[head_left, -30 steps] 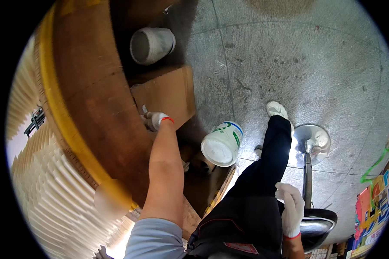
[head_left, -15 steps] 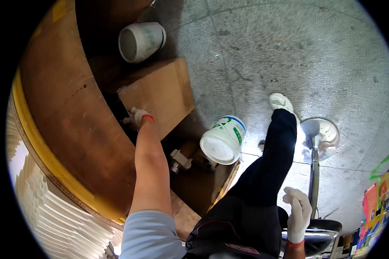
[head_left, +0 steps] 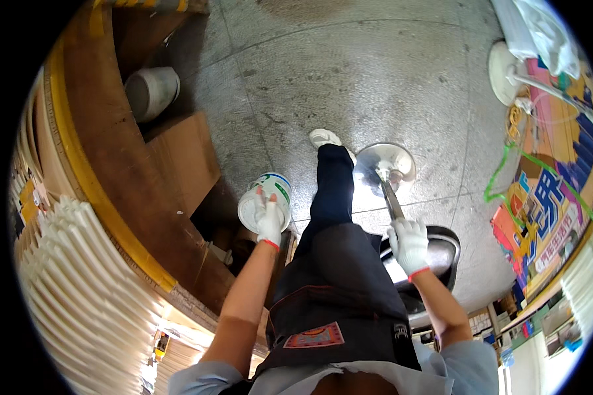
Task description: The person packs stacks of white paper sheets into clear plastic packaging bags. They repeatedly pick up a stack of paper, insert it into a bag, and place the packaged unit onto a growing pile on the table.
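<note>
You stand in a workshop: concrete floor (head_left: 375, 72), wooden workbench (head_left: 105, 158), paper stacks (head_left: 79, 296), metal stool (head_left: 428, 250).

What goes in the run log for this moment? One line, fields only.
left hand: gloved, on lid of white bucket | right hand: gloved, on black stool seat | floor: grey concrete

Both gloved hands reach down — left hand (head_left: 269, 222) fingers spread, right hand (head_left: 408, 245) curled.
</note>
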`<state>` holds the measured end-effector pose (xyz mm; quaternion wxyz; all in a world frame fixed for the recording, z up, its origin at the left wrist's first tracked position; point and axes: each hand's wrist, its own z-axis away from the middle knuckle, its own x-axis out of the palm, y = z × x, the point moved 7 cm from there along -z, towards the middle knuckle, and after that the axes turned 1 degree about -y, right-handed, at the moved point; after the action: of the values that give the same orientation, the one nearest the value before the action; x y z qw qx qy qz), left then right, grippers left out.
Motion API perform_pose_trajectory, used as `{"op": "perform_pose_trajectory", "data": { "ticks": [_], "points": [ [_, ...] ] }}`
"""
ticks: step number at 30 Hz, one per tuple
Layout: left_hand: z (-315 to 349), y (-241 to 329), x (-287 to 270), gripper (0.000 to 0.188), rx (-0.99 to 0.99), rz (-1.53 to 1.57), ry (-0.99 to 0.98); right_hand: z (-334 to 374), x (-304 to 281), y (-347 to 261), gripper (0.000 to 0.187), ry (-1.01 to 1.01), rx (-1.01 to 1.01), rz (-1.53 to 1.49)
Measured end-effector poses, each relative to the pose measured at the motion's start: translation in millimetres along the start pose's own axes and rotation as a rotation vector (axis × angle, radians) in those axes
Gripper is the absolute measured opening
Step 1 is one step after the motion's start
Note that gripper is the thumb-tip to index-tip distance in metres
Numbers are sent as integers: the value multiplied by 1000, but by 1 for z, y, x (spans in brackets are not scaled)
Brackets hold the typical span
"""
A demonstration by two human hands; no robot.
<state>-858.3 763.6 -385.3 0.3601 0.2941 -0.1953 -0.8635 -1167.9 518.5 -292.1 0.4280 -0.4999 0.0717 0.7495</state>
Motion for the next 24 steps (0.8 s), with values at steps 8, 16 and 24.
{"op": "perform_pose_trajectory", "data": {
  "ticks": [8,16,24],
  "points": [
    [93,-35,-37,51,-67,117,-197,10,87,4,27,-238,11,185],
    [189,-163,-121,46,-128,395,37,22,180,-26,36,-583,-168,418],
    [331,-204,-150,43,142,208,112,34,146,-50,39,-533,-89,408]
  ]
}}
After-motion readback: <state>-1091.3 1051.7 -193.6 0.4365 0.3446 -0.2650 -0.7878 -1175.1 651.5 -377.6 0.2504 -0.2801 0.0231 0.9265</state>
